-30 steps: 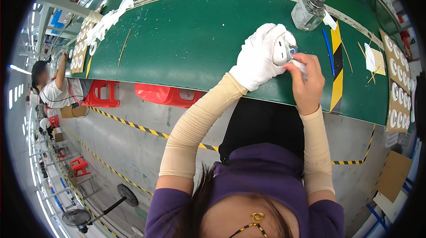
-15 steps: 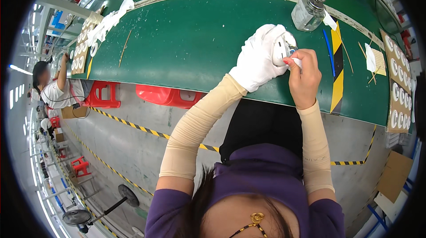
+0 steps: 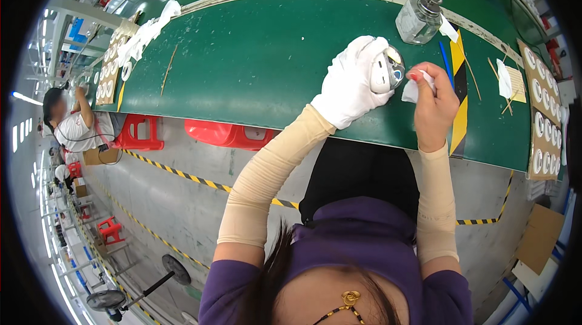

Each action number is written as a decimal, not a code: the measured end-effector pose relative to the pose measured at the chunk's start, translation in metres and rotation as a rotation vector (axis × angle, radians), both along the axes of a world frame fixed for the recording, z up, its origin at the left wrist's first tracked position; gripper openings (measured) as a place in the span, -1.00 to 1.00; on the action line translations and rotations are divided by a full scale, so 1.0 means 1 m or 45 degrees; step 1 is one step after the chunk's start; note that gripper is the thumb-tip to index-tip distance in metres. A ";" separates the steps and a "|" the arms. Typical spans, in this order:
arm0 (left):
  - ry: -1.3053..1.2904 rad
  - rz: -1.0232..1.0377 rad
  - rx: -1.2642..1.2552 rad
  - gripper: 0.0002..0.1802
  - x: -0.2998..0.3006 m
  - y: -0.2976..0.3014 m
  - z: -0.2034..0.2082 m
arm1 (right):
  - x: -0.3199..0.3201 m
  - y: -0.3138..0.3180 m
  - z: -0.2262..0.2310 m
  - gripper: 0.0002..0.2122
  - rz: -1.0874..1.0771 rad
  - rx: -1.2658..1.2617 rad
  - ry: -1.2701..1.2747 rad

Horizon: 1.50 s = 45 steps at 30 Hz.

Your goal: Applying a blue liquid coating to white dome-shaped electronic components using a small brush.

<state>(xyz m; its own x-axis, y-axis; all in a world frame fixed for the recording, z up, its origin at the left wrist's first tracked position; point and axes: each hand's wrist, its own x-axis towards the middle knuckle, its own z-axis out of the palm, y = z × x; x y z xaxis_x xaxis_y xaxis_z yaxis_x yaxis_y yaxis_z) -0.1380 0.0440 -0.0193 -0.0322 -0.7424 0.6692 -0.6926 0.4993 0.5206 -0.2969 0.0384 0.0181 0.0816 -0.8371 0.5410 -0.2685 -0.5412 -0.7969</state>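
Observation:
My left hand (image 3: 351,79), in a white glove, is closed round a white dome camera (image 3: 381,75) with a clear, shiny dome that faces right. Its fingers wrap over the top and side of the white housing. Just right of the dome, my bare right hand (image 3: 438,101) pinches a crumpled white cloth (image 3: 411,90) between thumb and fingers. A small gap shows between the cloth and the dome. Both hands are above the green table (image 3: 260,64), near its front edge.
A glass jar (image 3: 418,22) with a metal top stands behind my hands. To the right lie a blue stick (image 3: 447,61), yellow-black tape (image 3: 459,107), thin wooden sticks and a board of white rings (image 3: 543,116). A white rag (image 3: 142,37) lies at left, near a seated co-worker (image 3: 76,116).
My right hand has drawn away from the dome camera to the right, taking the cloth with it. More of the clear dome now shows. My left hand keeps its hold nearly in place.

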 end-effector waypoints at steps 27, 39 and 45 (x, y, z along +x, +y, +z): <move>-0.075 -0.184 0.282 -0.09 0.017 -0.007 0.019 | -0.087 -0.081 -0.026 -0.72 -0.333 -0.075 1.366; -0.052 -0.342 0.597 -0.04 0.031 -0.013 0.035 | -0.061 -0.009 0.033 -0.85 -0.156 0.201 0.104; 0.142 -0.383 0.633 -0.02 0.026 -0.014 0.025 | -0.013 0.015 0.009 -0.87 0.239 -0.185 -0.053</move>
<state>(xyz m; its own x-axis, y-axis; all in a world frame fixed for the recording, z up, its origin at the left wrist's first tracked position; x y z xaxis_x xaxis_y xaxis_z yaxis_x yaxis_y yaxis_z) -0.1117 0.0303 0.0057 -0.2395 -0.9369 0.2547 -0.4861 0.3428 0.8039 -0.3103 0.0534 0.0272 0.2035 -0.7227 0.6605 -0.1214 -0.6880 -0.7155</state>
